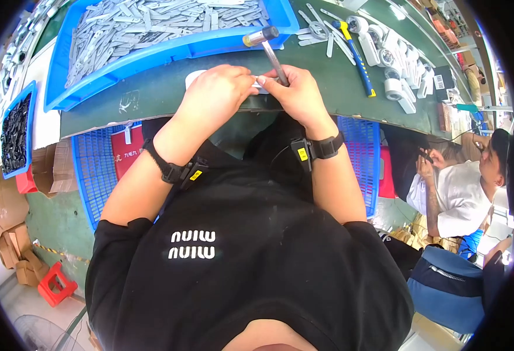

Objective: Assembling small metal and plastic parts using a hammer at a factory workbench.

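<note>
White, round-ended, plastic-looking piece (194, 77) near the green bench (152, 90) edge, long axis apparently left to right. Your left hand (222, 86) clasps it; your right hand (297, 93), nearer its right end, grips the steel-shafted, amber-and-black-headed hammer (273, 57).

A black short-sleeved shirt (257, 245) with a round collar (268, 316) is worn; two rows of white lettering (192, 244) are printed near the left sleeve (122, 234). Dark trousers (277, 143) are noted. The left hand (225, 86) and right hand (295, 96) are found bare. At each wrist (321, 128), a black strap (327, 147) is fastened, carrying a dark module (298, 144) marked with a yellow label (303, 154).
</note>
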`<control>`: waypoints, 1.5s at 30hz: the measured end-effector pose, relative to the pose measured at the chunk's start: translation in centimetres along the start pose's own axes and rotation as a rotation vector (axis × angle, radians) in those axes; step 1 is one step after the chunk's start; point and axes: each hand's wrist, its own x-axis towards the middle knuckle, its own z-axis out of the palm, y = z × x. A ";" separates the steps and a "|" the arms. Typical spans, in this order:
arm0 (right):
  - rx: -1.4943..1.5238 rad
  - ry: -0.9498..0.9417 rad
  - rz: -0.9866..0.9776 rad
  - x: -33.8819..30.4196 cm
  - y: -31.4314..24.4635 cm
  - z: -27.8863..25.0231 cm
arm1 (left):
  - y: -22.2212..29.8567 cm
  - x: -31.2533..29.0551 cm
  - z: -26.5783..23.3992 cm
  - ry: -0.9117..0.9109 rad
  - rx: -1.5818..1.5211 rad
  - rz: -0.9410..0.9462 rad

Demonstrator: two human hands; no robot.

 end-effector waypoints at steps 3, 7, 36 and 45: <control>-0.003 0.005 -0.009 -0.1 -0.2 -0.1 | 0.3 0.3 0.4 -0.018 0.042 0.007; -0.076 0.001 -0.002 -1.0 -0.4 -0.4 | 0.3 0.4 0.7 0.079 0.016 0.013; -0.371 0.135 -0.217 -9.9 -0.3 -2.6 | 1.0 0.2 0.1 0.065 0.057 -0.060; 0.093 0.273 -0.179 -10.5 -0.3 -3.3 | 2.4 1.3 -0.7 -0.102 0.152 -0.031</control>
